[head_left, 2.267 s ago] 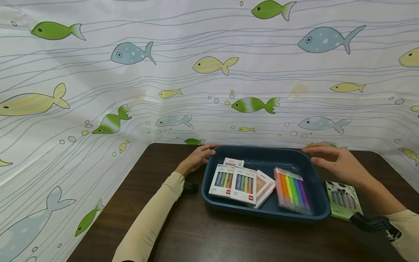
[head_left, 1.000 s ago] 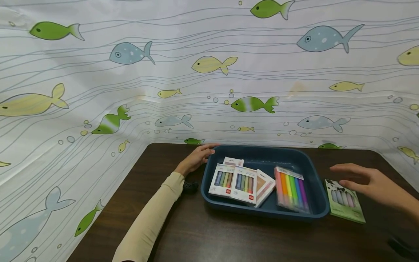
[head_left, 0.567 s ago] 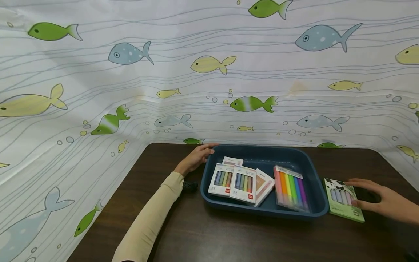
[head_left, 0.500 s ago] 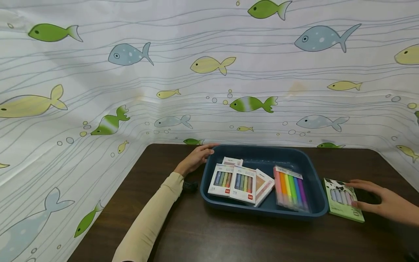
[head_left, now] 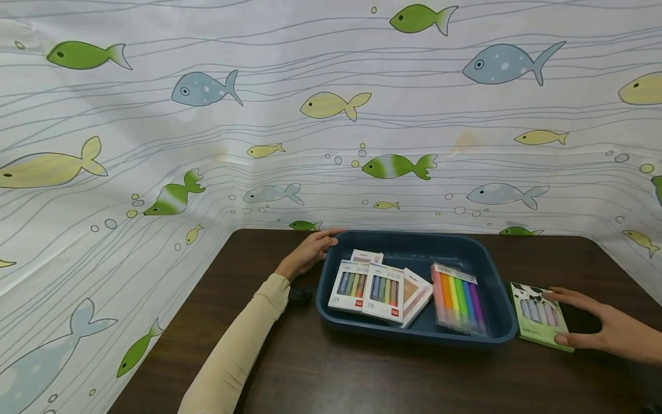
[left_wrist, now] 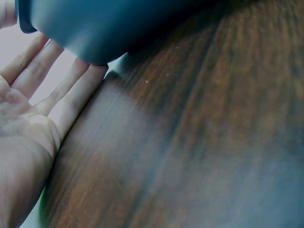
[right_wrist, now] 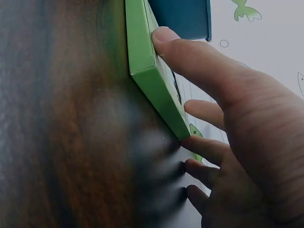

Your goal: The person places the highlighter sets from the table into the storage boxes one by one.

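My left hand (head_left: 310,252) rests at the left back corner of a dark blue tray (head_left: 403,338). In the left wrist view, its straight fingers (left_wrist: 69,97) touch the outer tray wall (left_wrist: 104,28). To the right of the tray, a flat green box (head_left: 540,333) with pastel sticks pictured on it and a black-and-white top lies on the table. My right hand (head_left: 607,328) spans the right side of this box, thumb and fingers spread apart. The right wrist view has the thumb (right_wrist: 166,38) on the top face of the green box (right_wrist: 142,40), other fingers by its far edge.
Inside the tray, several white boxes (head_left: 384,296) of coloured sticks overlap on the left. A clear pack of rainbow markers (head_left: 457,299) lies on the tray's right. The dark wooden table (head_left: 403,379) ends at a fish-print curtain (head_left: 310,132).
My right hand left the tray's right back corner, moved right and came down on the green box. Its thumb then slid nearer the box's front corner. The left hand stayed at the tray.
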{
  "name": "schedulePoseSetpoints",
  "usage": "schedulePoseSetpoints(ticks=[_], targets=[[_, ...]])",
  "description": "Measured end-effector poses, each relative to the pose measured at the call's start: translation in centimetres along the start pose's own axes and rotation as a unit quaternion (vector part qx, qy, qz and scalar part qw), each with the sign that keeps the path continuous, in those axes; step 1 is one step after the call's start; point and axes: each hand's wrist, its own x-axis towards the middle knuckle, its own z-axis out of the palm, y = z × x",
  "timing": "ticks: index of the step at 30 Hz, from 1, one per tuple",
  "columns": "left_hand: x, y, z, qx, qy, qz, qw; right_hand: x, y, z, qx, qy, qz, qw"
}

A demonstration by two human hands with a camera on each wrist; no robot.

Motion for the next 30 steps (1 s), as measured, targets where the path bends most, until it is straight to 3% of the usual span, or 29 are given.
schedulePoseSetpoints(ticks=[9,20,27,30], targets=[[-0.01,-0.02,-0.06,0.012,0.002,-0.003,0.9999,-0.02,-0.1,0.01,0.003,0.009,0.006,1.0],[0.16,-0.16,-0.04,0.002,-0.004,-0.004,1.0,0.04,-0.77,0.36,0.048,0.071,0.007,0.996],[0.17,-0.43,-0.25,-0.009,-0.009,0.001,0.9999,-0.05,-0.87,0.63,0.097,0.106,-0.028,0.989],[0.23,-0.37,-0.31,-0.01,-0.009,0.005,0.9999,0.06,-0.92,0.64,0.09,0.109,-0.013,0.99]])
